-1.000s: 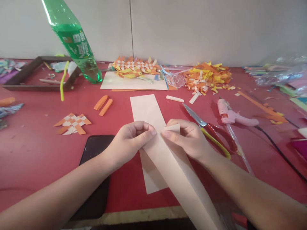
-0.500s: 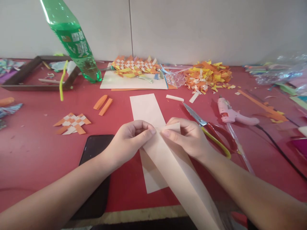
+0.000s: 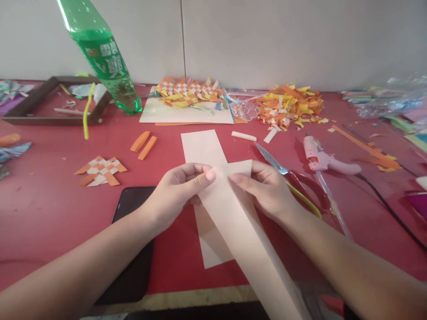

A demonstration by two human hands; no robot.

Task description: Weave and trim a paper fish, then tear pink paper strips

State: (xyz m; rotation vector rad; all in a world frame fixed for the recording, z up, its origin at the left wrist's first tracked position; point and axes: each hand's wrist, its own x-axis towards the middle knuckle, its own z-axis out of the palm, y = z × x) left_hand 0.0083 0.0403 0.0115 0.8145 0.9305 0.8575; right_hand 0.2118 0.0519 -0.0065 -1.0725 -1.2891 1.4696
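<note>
A long strip of cream paper [image 3: 247,240] is creased lengthwise and hangs from both hands over the table's front edge. My left hand [image 3: 187,186] pinches its upper left corner between thumb and fingers. On the upper right side, my right hand [image 3: 267,189] grips the same strip, thumb on top. Beneath it, a second cream paper strip [image 3: 202,146] lies flat on the red table [image 3: 180,262]. To the right of my right hand lie scissors [image 3: 283,171] with red and yellow handles.
A black phone [image 3: 131,253] lies by my left forearm. Farther left are a woven orange-white paper fish [image 3: 102,170] and two folded orange strips [image 3: 143,144]. A green bottle [image 3: 106,62] stands behind, with paper scraps [image 3: 290,104] at the back and a pink glue gun [image 3: 328,160] right.
The strip's top end has risen slightly and opened wider between the hands. My right thumb has shifted a little lower on the paper. The other things stay put.
</note>
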